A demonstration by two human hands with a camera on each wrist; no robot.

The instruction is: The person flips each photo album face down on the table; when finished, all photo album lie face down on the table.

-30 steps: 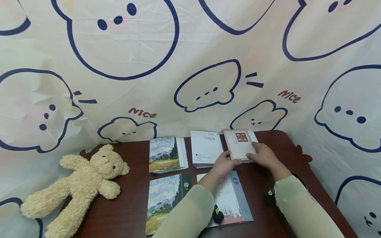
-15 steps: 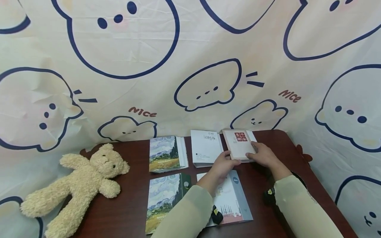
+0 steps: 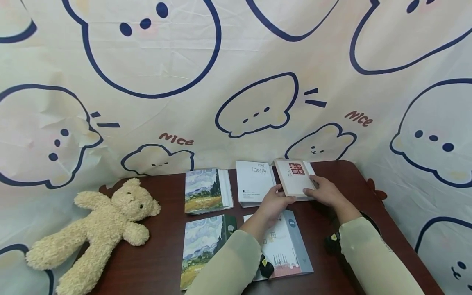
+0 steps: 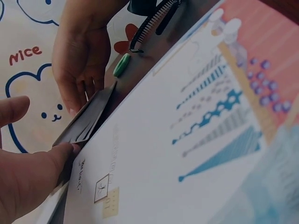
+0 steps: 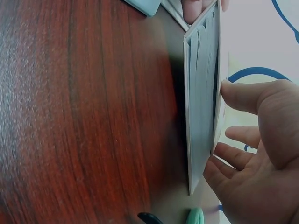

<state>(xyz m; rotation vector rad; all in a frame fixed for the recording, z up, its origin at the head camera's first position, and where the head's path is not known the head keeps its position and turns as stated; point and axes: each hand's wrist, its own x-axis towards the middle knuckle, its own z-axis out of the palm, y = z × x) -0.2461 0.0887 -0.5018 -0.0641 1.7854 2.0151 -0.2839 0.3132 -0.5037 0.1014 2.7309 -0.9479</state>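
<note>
A cream photo album point(image 3: 290, 180) with a red square print lies at the back right of the table. My left hand point(image 3: 274, 204) grips its near left corner, with the thumb along the near edge. At its right side, my right hand point(image 3: 326, 191) holds the edge with the thumb on the cover. The right wrist view shows the album's page edges point(image 5: 201, 93) and my right thumb point(image 5: 245, 95) against the cover. In the left wrist view my left hand point(image 4: 28, 182) and right hand point(image 4: 84, 56) are at opposite ends of the dark-looking album point(image 4: 88, 119).
A white album point(image 3: 254, 182) lies just left of it. Nearer me are a white album with a blue-grey spine point(image 3: 300, 246) and a landscape-painting album point(image 3: 203, 250); a similar painting album point(image 3: 203, 190) lies behind. A plush bear point(image 3: 107, 229) occupies the left of the table point(image 3: 147, 270).
The cream album has shifted slightly left, closer to the white one. Both hands moved a little left with it.
</note>
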